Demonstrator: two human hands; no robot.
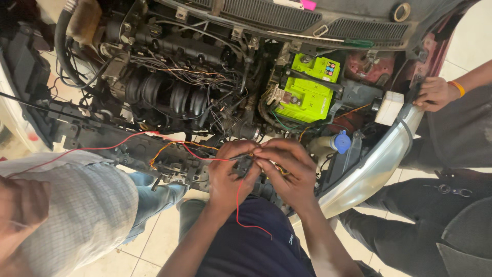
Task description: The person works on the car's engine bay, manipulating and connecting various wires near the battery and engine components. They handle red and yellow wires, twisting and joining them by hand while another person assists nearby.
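Your left hand (228, 174) and right hand (289, 172) pinch one small black connector (246, 164) at front crossmember (128, 149) edge; tight room. One red wire (102, 147), one green battery (306, 88) beyond crossmember.

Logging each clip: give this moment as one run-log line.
left hand: pinching red wire | right hand: on small black connector | setting: open engine bay, green battery
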